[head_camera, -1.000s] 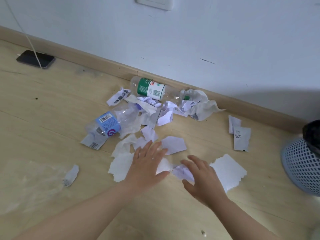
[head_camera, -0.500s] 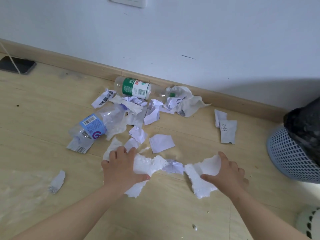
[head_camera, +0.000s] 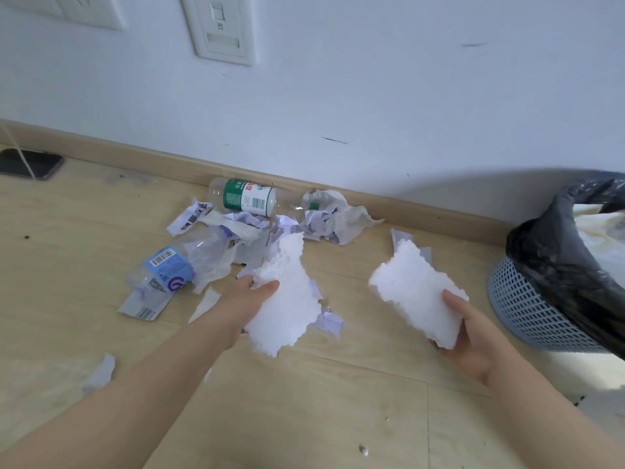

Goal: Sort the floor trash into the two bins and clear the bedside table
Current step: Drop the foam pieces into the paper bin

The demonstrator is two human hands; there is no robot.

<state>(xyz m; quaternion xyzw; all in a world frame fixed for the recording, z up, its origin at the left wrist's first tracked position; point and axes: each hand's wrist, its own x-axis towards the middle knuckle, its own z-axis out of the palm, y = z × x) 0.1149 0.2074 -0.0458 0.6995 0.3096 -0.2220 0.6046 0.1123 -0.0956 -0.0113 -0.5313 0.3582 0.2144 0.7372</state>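
My left hand [head_camera: 241, 308] grips a ragged white foam piece [head_camera: 287, 299] lifted off the floor. My right hand [head_camera: 473, 336] holds a second white foam piece [head_camera: 414, 289], also raised, left of the bin. Behind them lies the trash pile: a clear bottle with a green label [head_camera: 248, 197] against the baseboard, a crushed clear bottle with a blue label [head_camera: 176, 265], and torn and crumpled paper scraps [head_camera: 324, 216]. A blue mesh bin [head_camera: 527, 309] with a black liner stands at the right with light material inside.
A dark phone [head_camera: 30, 163] with a white cable lies on the wood floor at far left. A paper scrap [head_camera: 103, 372] and small white foam crumbs [head_camera: 363, 450] lie near me. Wall plates [head_camera: 223, 27] sit above the baseboard.
Both hands closed on the foam pieces lying on the floor and lifted them up. The view shifted right, bringing more of the bin into sight.
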